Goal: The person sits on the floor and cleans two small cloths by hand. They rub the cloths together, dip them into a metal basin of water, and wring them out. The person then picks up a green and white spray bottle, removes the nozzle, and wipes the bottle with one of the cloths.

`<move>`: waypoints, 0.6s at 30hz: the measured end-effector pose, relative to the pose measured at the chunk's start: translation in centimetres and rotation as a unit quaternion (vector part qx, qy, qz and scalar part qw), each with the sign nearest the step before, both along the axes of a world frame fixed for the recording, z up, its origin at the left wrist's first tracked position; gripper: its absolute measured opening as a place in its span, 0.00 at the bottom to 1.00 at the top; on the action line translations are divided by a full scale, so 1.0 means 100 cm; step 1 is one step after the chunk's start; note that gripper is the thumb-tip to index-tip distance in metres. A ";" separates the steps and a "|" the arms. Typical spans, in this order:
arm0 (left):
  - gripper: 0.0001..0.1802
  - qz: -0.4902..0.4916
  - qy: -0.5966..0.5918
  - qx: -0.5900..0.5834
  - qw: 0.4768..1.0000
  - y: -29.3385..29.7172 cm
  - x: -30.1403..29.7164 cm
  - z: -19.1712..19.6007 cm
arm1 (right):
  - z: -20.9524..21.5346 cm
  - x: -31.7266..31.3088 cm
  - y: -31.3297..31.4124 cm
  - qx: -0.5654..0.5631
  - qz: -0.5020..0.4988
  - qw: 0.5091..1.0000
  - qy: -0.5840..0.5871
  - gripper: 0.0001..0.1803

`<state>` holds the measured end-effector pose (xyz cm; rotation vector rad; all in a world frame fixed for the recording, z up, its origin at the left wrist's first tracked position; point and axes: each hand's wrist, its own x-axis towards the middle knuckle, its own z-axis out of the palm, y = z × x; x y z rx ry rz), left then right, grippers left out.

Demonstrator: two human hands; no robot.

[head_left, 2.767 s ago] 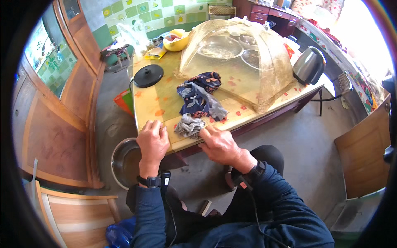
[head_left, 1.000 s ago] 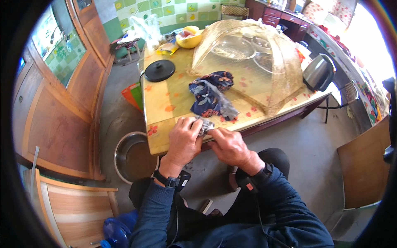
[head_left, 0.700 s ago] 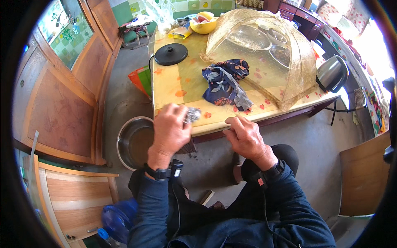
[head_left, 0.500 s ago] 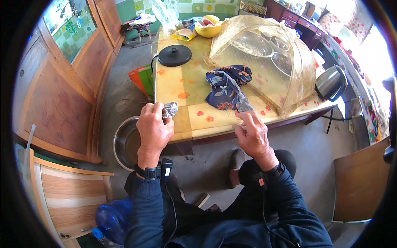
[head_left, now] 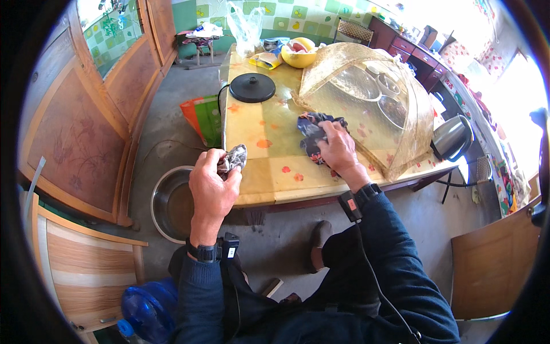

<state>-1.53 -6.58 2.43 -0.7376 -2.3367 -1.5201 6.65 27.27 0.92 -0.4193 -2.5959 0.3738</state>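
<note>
My left hand (head_left: 215, 179), over the near left corner of the table, is closed around a small crumpled grey-and-white cloth (head_left: 234, 159). Its thumb and fingers pinch the cloth from below and behind. Further right, my right hand (head_left: 339, 150) presses down on a navy floral cloth (head_left: 312, 131) lying bunched on the table, its fingers curled into the fabric. Part of that cloth is hidden beneath the hand. Both cloths rest apart from each other, with a stretch of the yellow tablecloth (head_left: 269, 172) between them.
A mesh food cover (head_left: 366, 103) stands over dishes beside my right hand. Behind are a black kettle base (head_left: 252, 88) and a cut yellow melon (head_left: 299, 54). An electric kettle (head_left: 452, 139) stands at the right edge. A steel basin (head_left: 166, 209) sits on the floor at left.
My right hand has moved forward onto the floral cloth and bunched it up. My left hand keeps its hold on the grey-and-white cloth. The whole view has shifted slightly.
</note>
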 end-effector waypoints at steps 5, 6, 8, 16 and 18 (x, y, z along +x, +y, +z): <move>0.16 0.011 0.035 -0.001 0.999 -0.004 0.001 -0.001 | 0.032 0.025 0.014 -0.205 -0.018 0.970 0.129 0.13; 0.16 0.001 0.026 0.009 1.000 -0.004 0.002 -0.002 | 0.046 0.034 0.016 -0.192 -0.034 0.964 0.180 0.12; 0.16 0.003 0.022 0.011 1.000 -0.004 0.001 -0.002 | 0.070 0.048 0.011 -0.261 -0.011 0.915 0.309 0.10; 0.12 -0.027 -0.111 0.133 0.984 0.008 0.000 0.003 | 0.086 0.076 -0.051 -0.334 0.029 0.879 0.340 0.09; 0.09 -0.040 -0.147 0.166 0.974 0.008 0.001 0.007 | 0.076 0.078 -0.064 -0.245 0.068 0.932 0.260 0.15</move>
